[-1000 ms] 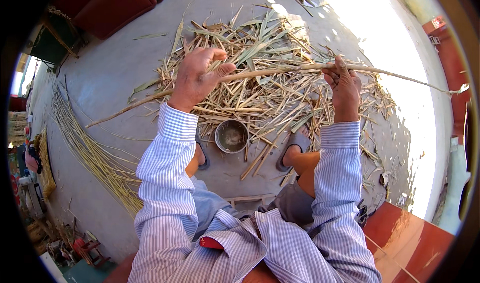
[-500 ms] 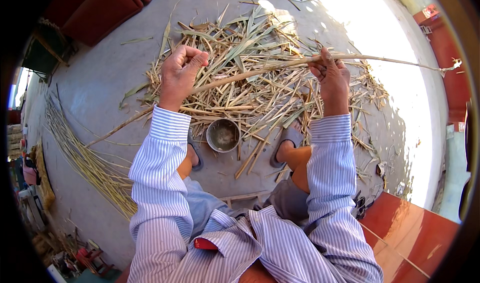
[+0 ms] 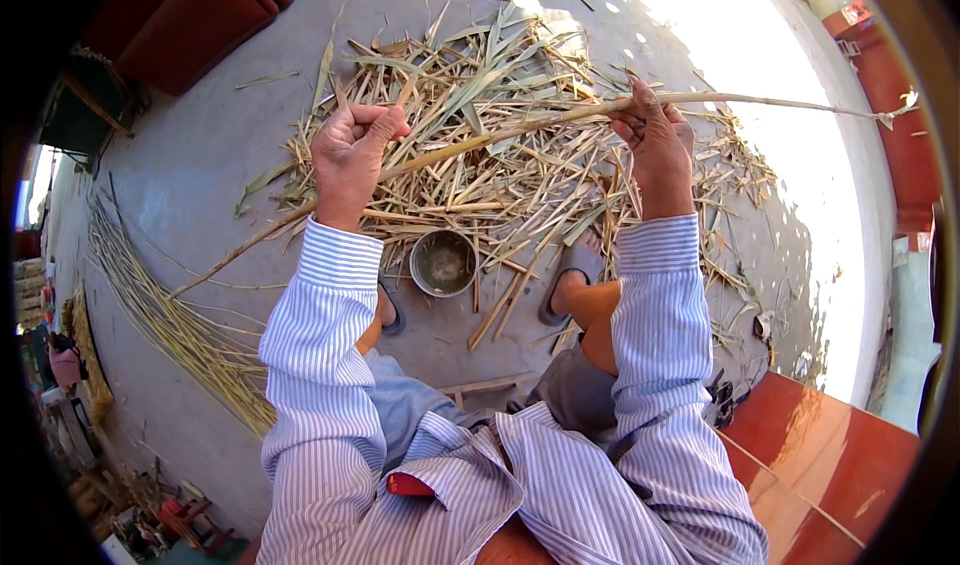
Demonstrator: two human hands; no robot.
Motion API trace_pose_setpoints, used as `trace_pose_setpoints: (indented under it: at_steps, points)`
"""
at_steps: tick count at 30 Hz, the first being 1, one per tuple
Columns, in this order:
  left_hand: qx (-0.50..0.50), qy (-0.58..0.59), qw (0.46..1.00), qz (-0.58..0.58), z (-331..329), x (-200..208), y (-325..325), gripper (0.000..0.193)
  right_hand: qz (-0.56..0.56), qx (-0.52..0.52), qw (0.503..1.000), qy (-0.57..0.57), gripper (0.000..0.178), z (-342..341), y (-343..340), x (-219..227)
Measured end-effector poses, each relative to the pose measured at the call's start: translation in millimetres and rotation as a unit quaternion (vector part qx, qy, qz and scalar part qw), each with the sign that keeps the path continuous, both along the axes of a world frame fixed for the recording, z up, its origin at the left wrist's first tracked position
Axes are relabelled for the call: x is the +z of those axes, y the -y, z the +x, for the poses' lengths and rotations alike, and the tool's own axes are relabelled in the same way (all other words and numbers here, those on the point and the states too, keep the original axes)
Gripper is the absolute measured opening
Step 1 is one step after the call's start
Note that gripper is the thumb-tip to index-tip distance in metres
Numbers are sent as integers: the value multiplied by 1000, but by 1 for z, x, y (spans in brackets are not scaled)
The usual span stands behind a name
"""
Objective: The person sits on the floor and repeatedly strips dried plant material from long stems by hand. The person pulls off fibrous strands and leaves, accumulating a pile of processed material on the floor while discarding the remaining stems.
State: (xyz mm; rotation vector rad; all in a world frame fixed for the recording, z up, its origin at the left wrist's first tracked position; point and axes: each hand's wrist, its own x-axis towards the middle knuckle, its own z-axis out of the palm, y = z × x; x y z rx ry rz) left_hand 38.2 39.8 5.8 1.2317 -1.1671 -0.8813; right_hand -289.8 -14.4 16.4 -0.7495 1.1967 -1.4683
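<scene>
My right hand (image 3: 655, 140) pinches a long, thin tan stalk (image 3: 480, 141) between thumb and fingers. The stalk slants across in front of me, from a thin, frayed tip at the far right down to the floor on the left. It passes behind my left wrist. My left hand (image 3: 350, 155) is closed above the stalk, with thumb and fingers pressed together. A short tan strip of dry sheath (image 3: 406, 90) sticks up from its fingers; how it is gripped is partly hidden. Beneath both hands spreads a pile of dry leaves and peelings (image 3: 500, 180).
A round metal bowl (image 3: 444, 264) stands between my slippered feet. On the left lies a bundle of thin stalks (image 3: 180, 335). Dark red furniture (image 3: 195, 30) is at the upper left, and a red glossy panel (image 3: 820, 455) at the lower right. Bright sunlight falls on the floor at right.
Both hands have shifted slightly, the right one upward with the stalk, the left one a little left and down. Tan pieces now show above my left fingers.
</scene>
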Motion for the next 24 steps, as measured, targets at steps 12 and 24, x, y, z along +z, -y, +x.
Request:
trace_pose_setpoints:
  at_steps: [12, 24]
  points:
    - [-65, 515, 815, -257, -43, 14, 11, 27, -18, 85, 996, -10, 32, 49, -14, 2]
    - [-76, 520, 846, -96, 26, 17, 7, 20, -10, 59, 998, 30, 29, -8, 3, 2]
